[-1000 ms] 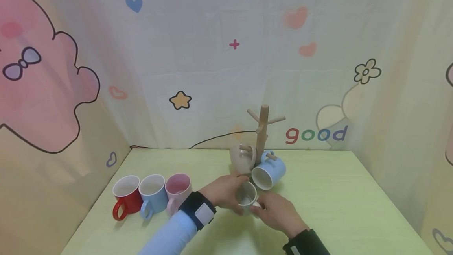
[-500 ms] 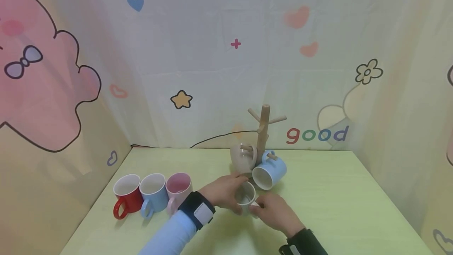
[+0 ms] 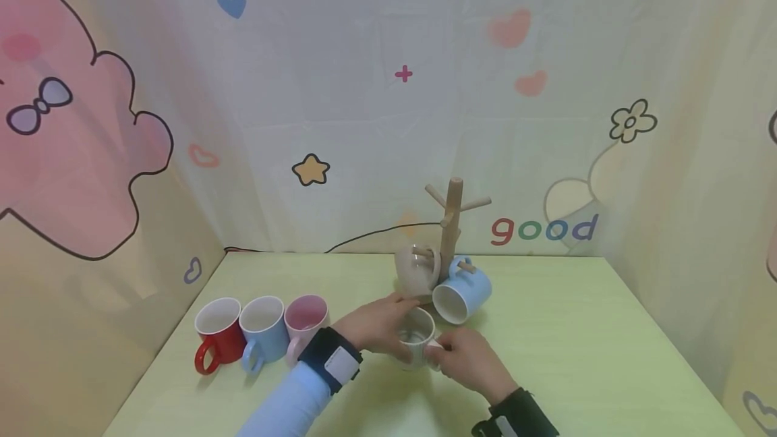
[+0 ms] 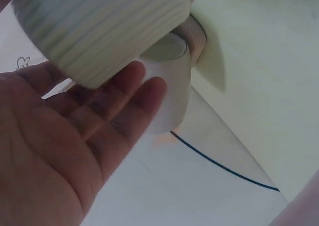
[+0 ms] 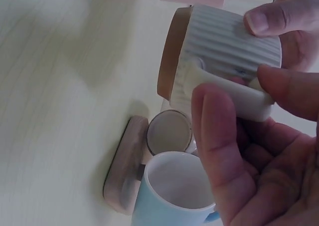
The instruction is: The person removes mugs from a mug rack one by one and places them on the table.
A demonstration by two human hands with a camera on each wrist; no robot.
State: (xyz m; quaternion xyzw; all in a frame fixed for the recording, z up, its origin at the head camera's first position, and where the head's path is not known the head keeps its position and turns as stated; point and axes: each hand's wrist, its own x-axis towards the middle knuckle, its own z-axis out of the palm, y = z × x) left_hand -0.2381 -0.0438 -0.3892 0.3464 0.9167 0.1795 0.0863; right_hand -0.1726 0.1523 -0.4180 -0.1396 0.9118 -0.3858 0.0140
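Both hands are on a white ribbed mug at the middle of the table. My left hand holds its left side between thumb and fingers. In the right wrist view that thumb lies flat on the ribs, and a brown band rings the base of the mug. My right hand pinches the handle between thumb and forefinger. Just behind stands a wooden mug tree. From its lower pegs hang a cream mug on the left and a light blue mug, tilted, on the right.
At the left of the table, a red mug, another light blue mug and a pink mug stand in a row, handles toward me. My left forearm passes close to the pink one. A printed curtain rises behind.
The ribbed mug has shifted slightly to the left, both hands moving along with it and keeping their hold. The mug tree and other mugs have stayed put.
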